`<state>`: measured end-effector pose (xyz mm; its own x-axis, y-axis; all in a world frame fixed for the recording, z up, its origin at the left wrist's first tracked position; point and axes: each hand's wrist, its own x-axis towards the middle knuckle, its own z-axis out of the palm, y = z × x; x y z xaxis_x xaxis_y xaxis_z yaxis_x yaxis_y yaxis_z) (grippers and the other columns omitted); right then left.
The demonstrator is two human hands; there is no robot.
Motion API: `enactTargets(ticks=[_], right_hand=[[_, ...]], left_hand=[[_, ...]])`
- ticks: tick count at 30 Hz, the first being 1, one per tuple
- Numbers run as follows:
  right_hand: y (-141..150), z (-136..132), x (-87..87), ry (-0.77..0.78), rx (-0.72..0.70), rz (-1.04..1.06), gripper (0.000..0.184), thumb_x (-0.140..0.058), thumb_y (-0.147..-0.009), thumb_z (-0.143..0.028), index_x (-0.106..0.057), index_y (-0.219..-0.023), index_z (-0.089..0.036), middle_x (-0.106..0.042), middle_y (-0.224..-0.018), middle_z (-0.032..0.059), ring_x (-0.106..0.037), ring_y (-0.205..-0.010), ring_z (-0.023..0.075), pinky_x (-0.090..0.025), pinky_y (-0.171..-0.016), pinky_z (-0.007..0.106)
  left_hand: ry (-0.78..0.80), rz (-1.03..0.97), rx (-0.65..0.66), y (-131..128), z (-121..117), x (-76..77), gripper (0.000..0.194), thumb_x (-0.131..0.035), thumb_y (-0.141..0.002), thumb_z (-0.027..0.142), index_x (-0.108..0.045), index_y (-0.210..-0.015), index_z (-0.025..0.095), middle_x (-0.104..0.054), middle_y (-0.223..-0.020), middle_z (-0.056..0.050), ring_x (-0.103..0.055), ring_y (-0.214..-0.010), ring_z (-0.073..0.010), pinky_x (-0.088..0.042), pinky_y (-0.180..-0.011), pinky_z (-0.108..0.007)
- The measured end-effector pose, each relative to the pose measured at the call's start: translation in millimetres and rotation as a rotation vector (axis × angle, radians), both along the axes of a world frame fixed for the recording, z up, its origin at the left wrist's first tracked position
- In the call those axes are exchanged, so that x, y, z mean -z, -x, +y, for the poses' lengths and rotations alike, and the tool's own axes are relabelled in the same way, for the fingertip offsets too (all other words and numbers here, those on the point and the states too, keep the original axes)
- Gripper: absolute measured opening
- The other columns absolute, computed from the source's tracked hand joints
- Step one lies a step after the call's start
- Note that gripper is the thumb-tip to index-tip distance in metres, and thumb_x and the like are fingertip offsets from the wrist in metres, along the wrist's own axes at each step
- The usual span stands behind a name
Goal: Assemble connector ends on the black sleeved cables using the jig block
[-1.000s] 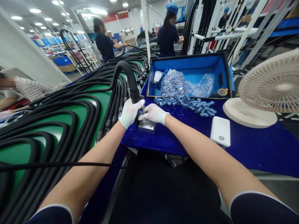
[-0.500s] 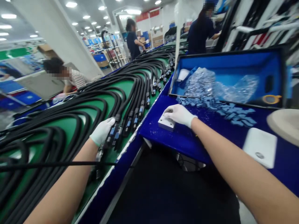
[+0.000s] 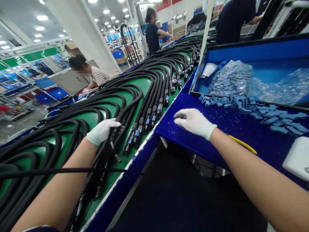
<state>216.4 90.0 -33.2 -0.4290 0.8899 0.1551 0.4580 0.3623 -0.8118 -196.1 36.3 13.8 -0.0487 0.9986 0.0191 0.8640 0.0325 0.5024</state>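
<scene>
My left hand, in a white glove, is closed around a thick black cable near its end. A thin tail with a coiled spring tip hangs below the fingers. My gloved right hand rests low over the blue tabletop, its fingers curled together. Whatever is beneath or inside those fingers is hidden. Just right of the left hand lie cable ends with small blue pieces on them. Beyond the right hand, loose blue pieces lie scattered.
Many looped black cables cover the green bench, which has a blue edge. A blue bin holds plastic bags. A yellow-handled tool and a white device lie right. Co-workers are farther back.
The view has swung left. The metal block under my right hand is no longer visible. My left hand has lifted its cable end away from the neighbouring ends.
</scene>
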Motion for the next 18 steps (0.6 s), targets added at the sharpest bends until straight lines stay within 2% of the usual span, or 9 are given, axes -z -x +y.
enactTargets(ticks=[2, 5, 7, 9, 11, 13, 15, 17, 18], right_hand=[[29.8, -22.3, -2.0, 0.054, -0.182, 0.122, 0.046, -0.074, -0.082, -0.04, -0.071, -0.123, -0.021, -0.074, -0.117, 0.0093, -0.07, -0.102, 0.0243, -0.055, -0.093, 0.04], [72.9, -52.8, 1.3, 0.253, -0.412, 0.347, 0.088, -0.088, -0.066, -0.042, -0.053, -0.144, -0.021, -0.062, -0.14, 0.0118, -0.065, -0.117, 0.0273, -0.056, -0.096, 0.04], [88.0, -67.0, 6.3, 0.414, -0.475, 0.464, 0.087, -0.088, -0.066, -0.038, -0.052, -0.143, -0.024, -0.069, -0.128, 0.0071, -0.068, -0.106, 0.0249, -0.058, -0.088, 0.038], [86.2, -75.9, 10.5, 0.487, -0.422, 0.503, 0.063, -0.081, -0.072, -0.03, -0.059, -0.131, -0.027, -0.074, -0.099, 0.0001, -0.071, -0.084, 0.021, -0.059, -0.075, 0.035], [69.5, -81.3, 10.6, 0.482, -0.319, 0.482, 0.043, -0.074, -0.074, -0.022, -0.066, -0.116, -0.026, -0.071, -0.079, -0.0025, -0.067, -0.067, 0.0181, -0.055, -0.065, 0.032], [44.2, -85.7, 4.7, 0.437, -0.255, 0.399, 0.034, -0.07, -0.071, -0.017, -0.07, -0.104, -0.024, -0.069, -0.073, -0.0018, -0.063, -0.061, 0.0164, -0.05, -0.059, 0.03], [17.2, -90.1, -6.8, 0.379, -0.26, 0.261, 0.028, -0.069, -0.07, -0.015, -0.071, -0.097, -0.023, -0.068, -0.072, -0.0013, -0.062, -0.06, 0.0154, -0.047, -0.056, 0.028], [-8.9, -93.6, -20.5, 0.368, -0.304, 0.101, 0.023, -0.071, -0.071, -0.018, -0.071, -0.094, -0.023, -0.069, -0.072, -0.0018, -0.062, -0.061, 0.0152, -0.046, -0.054, 0.027], [-22.0, -94.6, -26.5, 0.372, -0.315, 0.046, 0.022, -0.074, -0.073, -0.024, -0.071, -0.095, -0.023, -0.07, -0.075, -0.0018, -0.064, -0.063, 0.0157, -0.047, -0.056, 0.027]], left_hand=[[-0.002, -0.248, 0.057, -18.9, 0.8, -18.9, 0.048, -0.048, -0.09, 0.048, -0.065, -0.114, 0.01, -0.074, -0.1, -0.014, -0.07, -0.085, -0.0253, -0.058, -0.083, -0.044], [-0.115, -0.786, 0.115, -65.4, 1.6, -30.9, 0.038, -0.058, -0.091, 0.038, -0.059, -0.12, 0.013, -0.07, -0.108, -0.012, -0.067, -0.092, -0.0216, -0.056, -0.091, -0.043], [-0.228, -0.899, 0.11, -98.4, -0.2, -30.8, 0.034, -0.061, -0.092, 0.036, -0.059, -0.118, 0.014, -0.069, -0.11, -0.011, -0.067, -0.098, -0.0226, -0.054, -0.095, -0.044], [-0.346, -0.756, 0.045, -123.7, -4.4, -27.5, 0.036, -0.064, -0.092, 0.038, -0.061, -0.12, 0.015, -0.069, -0.112, -0.011, -0.066, -0.104, -0.0253, -0.051, -0.099, -0.047], [-0.513, -0.492, 0.024, -138.4, -10.0, -22.0, 0.042, -0.072, -0.086, 0.037, -0.063, -0.123, 0.018, -0.067, -0.118, -0.011, -0.063, -0.115, -0.0291, -0.046, -0.106, -0.05], [-0.62, -0.181, 0.26, -145.4, -14.8, -12.8, 0.043, -0.08, -0.079, 0.03, -0.068, -0.12, 0.023, -0.067, -0.121, -0.009, -0.059, -0.123, -0.0316, -0.04, -0.113, -0.052], [-0.622, 0.119, 0.654, -151.0, -17.2, 1.2, 0.033, -0.077, -0.081, 0.022, -0.072, -0.113, 0.027, -0.071, -0.117, -0.006, -0.062, -0.118, -0.0298, -0.04, -0.112, -0.052], [-0.566, 0.218, 0.916, -159.9, -17.5, 17.6, 0.028, -0.068, -0.087, 0.015, -0.074, -0.111, 0.028, -0.074, -0.108, -0.005, -0.067, -0.104, -0.0244, -0.048, -0.102, -0.045], [-0.548, 0.2, 0.943, -166.2, -17.3, 24.8, 0.028, -0.064, -0.09, 0.014, -0.074, -0.112, 0.027, -0.074, -0.105, -0.005, -0.068, -0.098, -0.0217, -0.052, -0.096, -0.04]])
